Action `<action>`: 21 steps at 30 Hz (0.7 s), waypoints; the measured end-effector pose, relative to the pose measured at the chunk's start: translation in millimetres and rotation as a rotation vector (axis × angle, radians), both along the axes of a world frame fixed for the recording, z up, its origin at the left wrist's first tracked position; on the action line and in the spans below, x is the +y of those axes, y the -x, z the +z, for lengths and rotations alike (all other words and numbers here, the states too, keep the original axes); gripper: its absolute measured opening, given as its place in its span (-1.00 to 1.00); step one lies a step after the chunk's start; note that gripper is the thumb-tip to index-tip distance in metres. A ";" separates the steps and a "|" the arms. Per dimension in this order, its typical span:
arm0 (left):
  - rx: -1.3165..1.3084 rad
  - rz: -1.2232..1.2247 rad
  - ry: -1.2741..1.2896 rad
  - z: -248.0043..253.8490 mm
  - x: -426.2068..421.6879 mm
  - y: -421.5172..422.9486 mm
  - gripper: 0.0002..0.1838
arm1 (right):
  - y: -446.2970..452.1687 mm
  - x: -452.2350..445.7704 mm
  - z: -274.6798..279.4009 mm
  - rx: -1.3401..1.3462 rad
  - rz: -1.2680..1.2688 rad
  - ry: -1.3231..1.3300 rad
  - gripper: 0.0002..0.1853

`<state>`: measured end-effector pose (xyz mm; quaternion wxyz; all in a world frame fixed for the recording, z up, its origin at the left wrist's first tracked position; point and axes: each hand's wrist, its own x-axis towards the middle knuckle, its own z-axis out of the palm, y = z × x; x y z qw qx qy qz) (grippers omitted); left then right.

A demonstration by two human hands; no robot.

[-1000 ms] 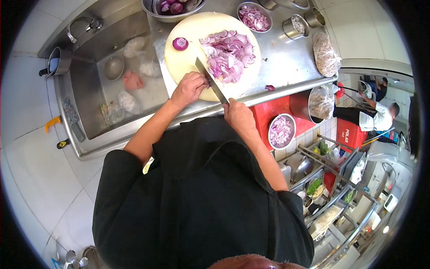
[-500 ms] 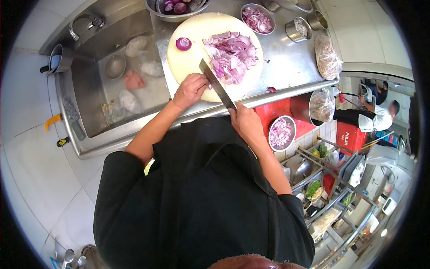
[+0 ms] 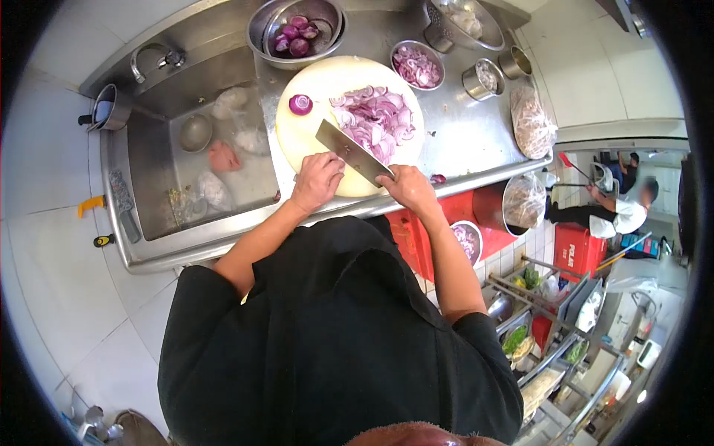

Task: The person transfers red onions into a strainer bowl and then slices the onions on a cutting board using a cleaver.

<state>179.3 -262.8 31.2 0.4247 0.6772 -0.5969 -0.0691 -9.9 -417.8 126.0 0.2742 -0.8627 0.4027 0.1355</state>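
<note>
My right hand (image 3: pixel 409 187) is wrapped round the handle end of a cleaver (image 3: pixel 351 154), its broad blade tilted so the flat face shows. Beside the blade, my left hand (image 3: pixel 318 181) has its fingers curled at the front of a round, pale cutting board (image 3: pixel 295 141); whatever is under the fingertips is hidden. Sliced red onion (image 3: pixel 375 123) lies in a spread pile on the board, just beyond the blade. At the board's left side sits a cut red onion (image 3: pixel 300 105), apart from both hands.
A sink (image 3: pixel 163 149) with plastic bags and a bowl is on the left. Whole onions fill part of a steel bowl (image 3: pixel 256 33) behind the board. A bowl of sliced onion (image 3: pixel 417 65) and metal cups stand at right. Another person (image 3: pixel 628 212) stands farther off.
The cleaver has turned so more of its flat face shows, and its tip has moved left. The counter sits lower in view. Both hands remain near the board's front edge.
</note>
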 end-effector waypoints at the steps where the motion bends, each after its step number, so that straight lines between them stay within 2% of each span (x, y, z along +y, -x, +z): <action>1: -0.001 0.009 -0.005 -2.6 -3.7 2.5 -0.81 | -2.6 -10.2 -0.2 0.007 0.007 0.004 -0.55; 8: -0.034 0.106 0.028 -17.9 -43.0 -2.8 -0.89 | -20.3 -55.8 -10.5 -0.011 0.045 0.024 -0.54; 14: -0.072 0.167 0.023 -17.6 -68.5 -12.5 -0.84 | -16.5 -62.4 -6.2 -0.131 0.078 0.053 -0.61; 17: -0.011 0.252 -0.077 19.7 -54.7 -4.9 -0.81 | -4.7 -55.3 12.6 -0.242 0.115 0.177 -0.66; 21: 0.168 0.498 0.095 61.2 -30.8 15.2 -0.75 | 11.9 -55.3 44.4 -0.303 0.158 0.298 -0.74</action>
